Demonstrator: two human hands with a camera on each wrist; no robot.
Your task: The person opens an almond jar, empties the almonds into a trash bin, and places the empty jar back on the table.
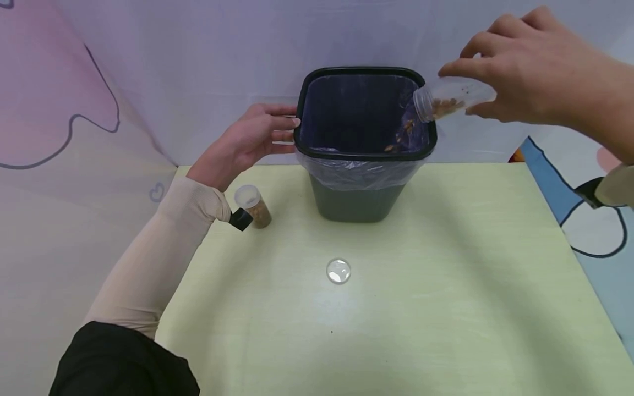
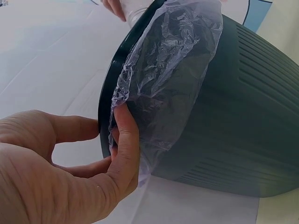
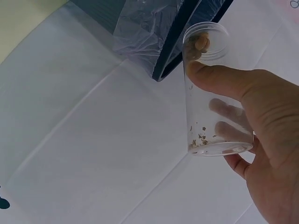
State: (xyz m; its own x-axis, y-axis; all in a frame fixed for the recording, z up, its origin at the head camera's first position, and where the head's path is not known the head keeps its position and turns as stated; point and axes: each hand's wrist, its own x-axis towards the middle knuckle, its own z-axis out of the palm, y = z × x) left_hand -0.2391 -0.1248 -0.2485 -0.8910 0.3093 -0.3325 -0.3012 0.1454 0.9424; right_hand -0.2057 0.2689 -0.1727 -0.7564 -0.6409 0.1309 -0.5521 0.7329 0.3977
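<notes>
Clear jar (image 1: 453, 99) tipped mouth-first over the bin (image 1: 364, 157) rim, gripped by the right hand (image 1: 525, 69), left hand (image 1: 247, 143) fingers spread against the bin's lined side, brown bits falling inside, lid (image 1: 339, 271) on the bench (image 1: 446, 286)

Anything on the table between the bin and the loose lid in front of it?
No; the head view shows only bare table between the bin and the lid.

Between the hands stands the bin (image 1: 364, 143), blocking any straight pass from one to the other. Just behind the left hand (image 1: 247, 144), a capped jar (image 1: 253, 205) lies in the way. A loose lid (image 1: 339, 271) sits on open tabletop (image 1: 446, 286) nearer the person.
</notes>
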